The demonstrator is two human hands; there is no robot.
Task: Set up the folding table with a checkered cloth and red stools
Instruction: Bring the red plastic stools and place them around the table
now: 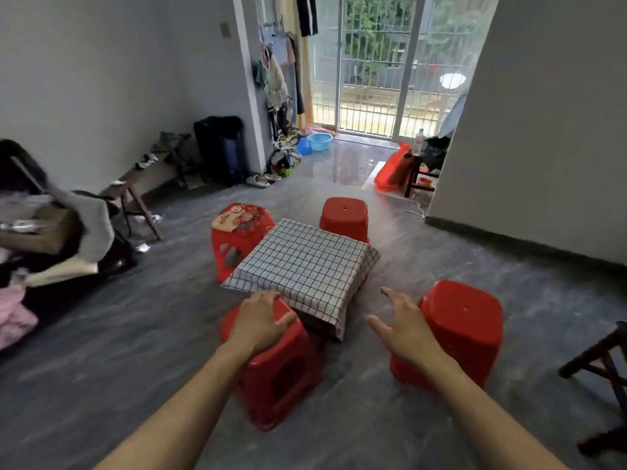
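A low table under a black-and-white checkered cloth (305, 262) stands in the middle of the grey floor. Red plastic stools surround it: one at the near left (278, 371), one at the near right (468, 330), one at the far side (345, 215) and one at the far left (241, 232) with a patterned top. My left hand (261, 320) lies on the top of the near left stool, fingers wrapped over its edge. My right hand (403, 327) hovers open, fingers spread, just left of the near right stool, touching nothing.
A dark wooden stool (600, 364) stands at the right edge. Piled clothes and a chair (51, 232) fill the left side, with a wooden bench (142, 184) and dark suitcase (222, 150) by the wall. Blue basins (319, 141) sit near the glass balcony door.
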